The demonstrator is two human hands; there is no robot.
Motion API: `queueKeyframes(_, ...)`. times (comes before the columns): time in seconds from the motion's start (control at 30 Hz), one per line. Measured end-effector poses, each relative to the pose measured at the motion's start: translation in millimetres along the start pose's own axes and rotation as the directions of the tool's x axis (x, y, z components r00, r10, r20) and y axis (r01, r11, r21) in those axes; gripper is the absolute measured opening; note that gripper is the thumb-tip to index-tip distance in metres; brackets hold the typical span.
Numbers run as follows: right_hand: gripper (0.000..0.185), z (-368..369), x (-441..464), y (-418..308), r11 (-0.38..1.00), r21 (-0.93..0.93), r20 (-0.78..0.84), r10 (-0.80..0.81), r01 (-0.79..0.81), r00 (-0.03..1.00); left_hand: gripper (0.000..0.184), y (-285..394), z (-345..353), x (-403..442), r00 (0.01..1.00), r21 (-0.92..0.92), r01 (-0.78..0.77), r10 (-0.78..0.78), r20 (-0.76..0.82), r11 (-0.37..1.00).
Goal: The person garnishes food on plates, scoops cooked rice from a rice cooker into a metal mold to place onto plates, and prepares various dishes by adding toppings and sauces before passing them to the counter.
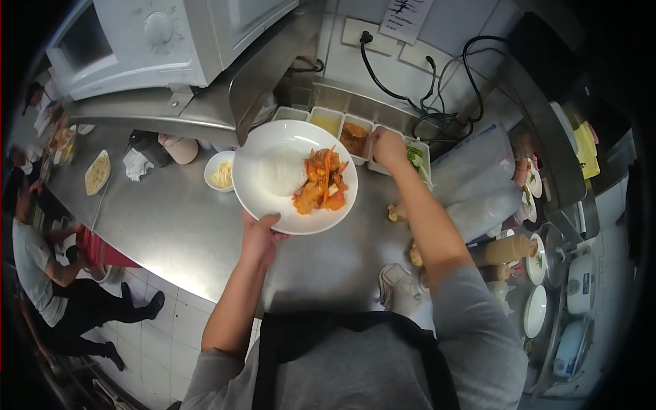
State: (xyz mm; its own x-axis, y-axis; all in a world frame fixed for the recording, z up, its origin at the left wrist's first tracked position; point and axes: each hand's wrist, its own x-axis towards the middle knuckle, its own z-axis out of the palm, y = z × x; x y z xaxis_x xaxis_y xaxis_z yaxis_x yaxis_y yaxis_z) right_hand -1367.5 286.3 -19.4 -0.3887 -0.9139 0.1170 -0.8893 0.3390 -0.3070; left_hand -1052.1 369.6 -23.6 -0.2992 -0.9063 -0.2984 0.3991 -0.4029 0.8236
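Note:
My left hand (pixel 260 236) grips the near rim of a white plate (pixel 256 208), thumb on top, and holds it above the steel counter. On the plate lie a mound of white rice (pixel 277 171) and, to its right, orange-sauced pieces with strips of carrot (pixel 322 181). My right hand (pixel 389 148) reaches into a white container in the row at the back. Its fingers are curled and partly hidden, so what they hold cannot be seen. Beside it stand a container of brown crumbly food (pixel 354 138) and one of chopped greens (pixel 415 158).
A small bowl of pale yellow pieces (pixel 221 172) sits left of the plate. A microwave (pixel 137 44) overhangs the counter at upper left. Plastic bags (pixel 478 181) and sauce bottles (pixel 506 251) crowd the right. Cables (pixel 437 102) hang behind. A co-worker (pixel 51 273) stands at far left.

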Motion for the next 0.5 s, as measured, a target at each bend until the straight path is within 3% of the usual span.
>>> queueKeyframes(0.1, 0.015, -32, -25, -8, 0.968, 0.219, -0.102, -0.105, 0.126, 0.989, 0.061, 4, 9, 6, 0.998, 0.023, -0.04, 0.041, -0.049, 0.999)
queueKeyframes(0.2, 0.014, -55, -56, -22, 0.924, 0.314, -0.063, -0.209, 0.218, 0.976, 0.062, 14, 16, 7, 0.998, 0.082, -0.01, 0.016, -0.066, 0.997)
queueKeyframes(0.3, 0.013, -58, -74, -36, 0.841, 0.142, -0.281, -0.472, 0.523, 0.836, 0.065, 13, 16, 13, 0.998, 0.065, -0.013, 0.017, -0.055, 0.998)
queueKeyframes(0.4, 0.015, -56, -72, -35, 0.889, 0.133, -0.299, -0.385, 0.438, 0.873, 0.066, 16, 19, 11, 0.998, 0.073, 0.011, -0.006, -0.068, 0.997)
queueKeyframes(0.5, 0.018, -59, -47, -22, 0.903, 0.419, 0.019, -0.116, 0.098, 0.993, 0.068, 13, 13, 14, 0.999, 0.055, -0.004, 0.007, -0.051, 0.998)
